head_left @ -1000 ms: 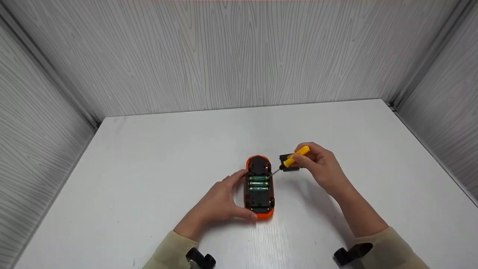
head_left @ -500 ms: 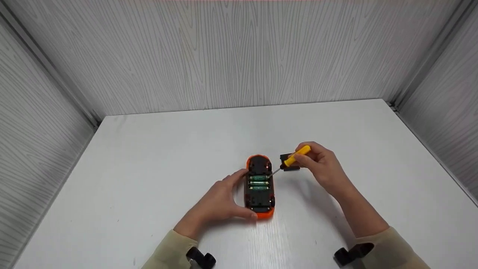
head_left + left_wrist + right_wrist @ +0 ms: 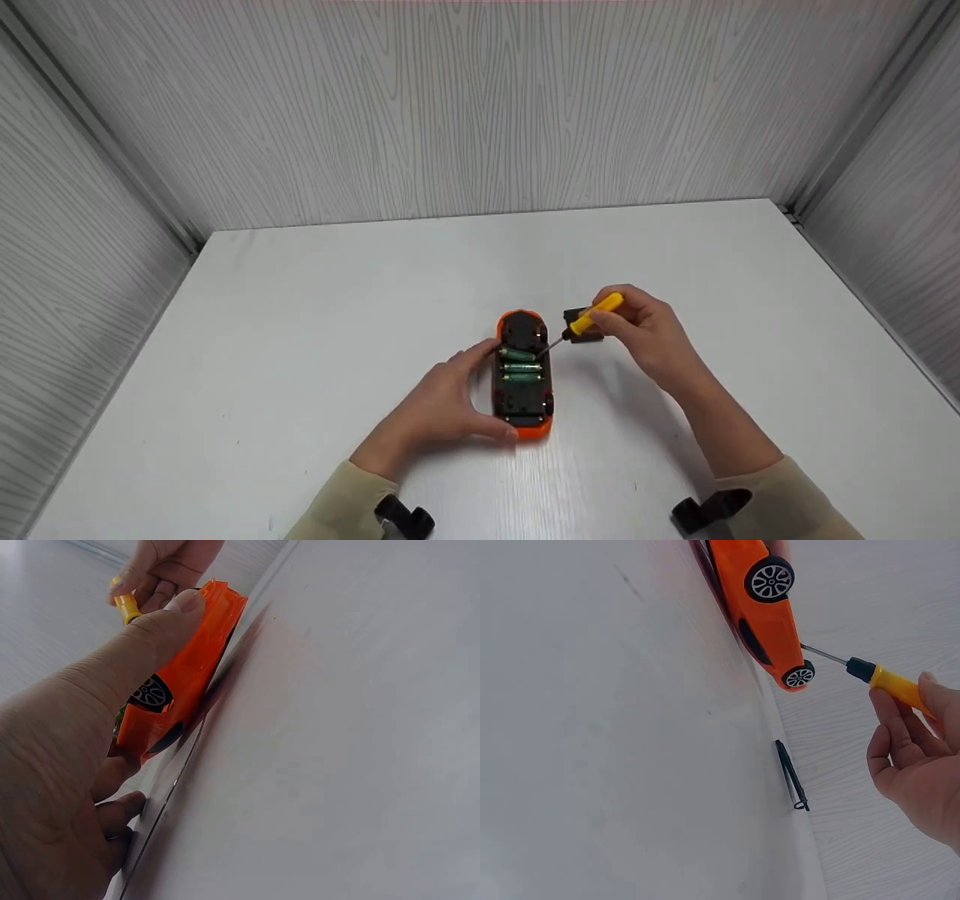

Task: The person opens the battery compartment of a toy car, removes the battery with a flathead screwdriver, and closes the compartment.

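An orange toy car lies upside down on the white table, its black underside facing up. In its uncovered battery bay sit three green batteries; the topmost battery is tilted, its left end higher than its right. My left hand holds the car, thumb at the near end and fingers along the left side; in the left wrist view the thumb presses the orange body. My right hand pinches the yellow handle of a screwdriver. Its thin metal tip reaches the right end of the tilted battery.
A black battery cover lies on the table right of the car, partly behind the screwdriver and right hand. The white table stretches around, bounded by grey wood-grain panels at the back and sides.
The topmost battery has gone from lying level in its slot to tilted, its left end raised. Both hands have stayed nearly in place.
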Demonstrator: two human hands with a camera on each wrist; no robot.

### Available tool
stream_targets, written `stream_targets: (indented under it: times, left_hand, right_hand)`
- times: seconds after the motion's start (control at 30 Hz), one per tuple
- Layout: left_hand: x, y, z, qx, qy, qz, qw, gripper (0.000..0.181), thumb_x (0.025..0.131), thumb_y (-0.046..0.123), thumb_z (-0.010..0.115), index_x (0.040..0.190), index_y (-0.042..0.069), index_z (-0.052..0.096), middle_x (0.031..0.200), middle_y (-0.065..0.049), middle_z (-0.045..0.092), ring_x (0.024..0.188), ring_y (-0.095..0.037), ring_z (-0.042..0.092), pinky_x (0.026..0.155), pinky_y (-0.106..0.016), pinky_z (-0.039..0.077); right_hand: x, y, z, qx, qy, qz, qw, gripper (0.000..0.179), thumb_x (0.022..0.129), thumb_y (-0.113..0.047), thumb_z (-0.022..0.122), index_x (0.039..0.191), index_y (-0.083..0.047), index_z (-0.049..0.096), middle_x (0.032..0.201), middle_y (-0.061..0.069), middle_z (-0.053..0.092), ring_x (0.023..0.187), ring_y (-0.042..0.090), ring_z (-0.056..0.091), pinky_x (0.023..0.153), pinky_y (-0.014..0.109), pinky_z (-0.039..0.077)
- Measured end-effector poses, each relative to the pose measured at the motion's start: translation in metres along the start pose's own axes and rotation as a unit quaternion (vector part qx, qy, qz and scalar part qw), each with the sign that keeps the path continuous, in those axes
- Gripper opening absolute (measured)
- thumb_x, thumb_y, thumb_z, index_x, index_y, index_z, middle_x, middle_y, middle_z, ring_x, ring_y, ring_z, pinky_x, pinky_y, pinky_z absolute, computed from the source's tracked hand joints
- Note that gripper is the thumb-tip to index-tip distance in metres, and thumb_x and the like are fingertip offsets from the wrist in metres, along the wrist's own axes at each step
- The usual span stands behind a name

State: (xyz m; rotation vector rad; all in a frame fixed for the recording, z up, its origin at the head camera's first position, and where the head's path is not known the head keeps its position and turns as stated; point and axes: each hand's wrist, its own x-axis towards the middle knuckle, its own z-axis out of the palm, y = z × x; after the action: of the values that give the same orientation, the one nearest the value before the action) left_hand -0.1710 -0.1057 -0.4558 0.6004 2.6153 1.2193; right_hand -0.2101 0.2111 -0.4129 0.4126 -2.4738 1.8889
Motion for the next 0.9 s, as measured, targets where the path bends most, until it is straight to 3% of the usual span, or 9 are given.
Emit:
stream_targets:
  times: [0.17, 0.33, 0.73, 0.9]
  left_hand:
    - [0.001, 0.000, 0.000, 0.005, -0.001, 0.001, 1.0000, 0.127, 0.059, 0.064, 0.098, 0.166, 0.030, 0.037, 0.161, 0.005, 0.048, 0.147, -0.017, 0.043, 0.121, -0.044, 0.035]
    - [0.001, 0.000, 0.000, 0.008, -0.005, -0.001, 1.0000, 0.128, 0.060, 0.065, 0.097, 0.166, 0.029, 0.036, 0.163, 0.003, 0.046, 0.148, -0.020, 0.042, 0.121, -0.046, 0.034]
    - [0.001, 0.001, 0.001, 0.014, -0.007, -0.005, 0.9999, 0.128, 0.060, 0.065, 0.097, 0.166, 0.031, 0.036, 0.163, 0.006, 0.045, 0.149, -0.019, 0.041, 0.121, -0.046, 0.034]
    - [-0.001, 0.000, 0.001, 0.013, -0.001, 0.001, 0.9999, 0.126, 0.060, 0.064, 0.097, 0.166, 0.033, 0.037, 0.162, 0.009, 0.046, 0.148, -0.016, 0.042, 0.120, -0.043, 0.036]
  right_hand:
    - [-0.001, -0.001, -0.002, 0.000, 0.003, -0.001, 1.0000, 0.028, 0.105, -0.024, 0.071, 0.121, -0.002, 0.066, 0.113, 0.012, 0.075, 0.102, 0.030, 0.070, 0.094, 0.033, 0.059]
    - [0.000, -0.001, -0.004, 0.010, 0.007, -0.003, 0.9999, 0.031, 0.104, -0.022, 0.071, 0.123, 0.001, 0.065, 0.113, 0.014, 0.074, 0.101, 0.030, 0.071, 0.096, 0.039, 0.059]
    - [-0.001, -0.006, -0.005, 0.006, 0.011, -0.017, 0.9998, 0.025, 0.104, -0.024, 0.072, 0.120, -0.006, 0.067, 0.113, 0.012, 0.074, 0.100, 0.029, 0.071, 0.095, 0.040, 0.060]
    - [-0.003, -0.011, -0.004, 0.016, 0.008, -0.028, 0.9995, 0.023, 0.103, -0.020, 0.073, 0.118, -0.004, 0.068, 0.111, 0.014, 0.073, 0.100, 0.038, 0.069, 0.095, 0.040, 0.060]
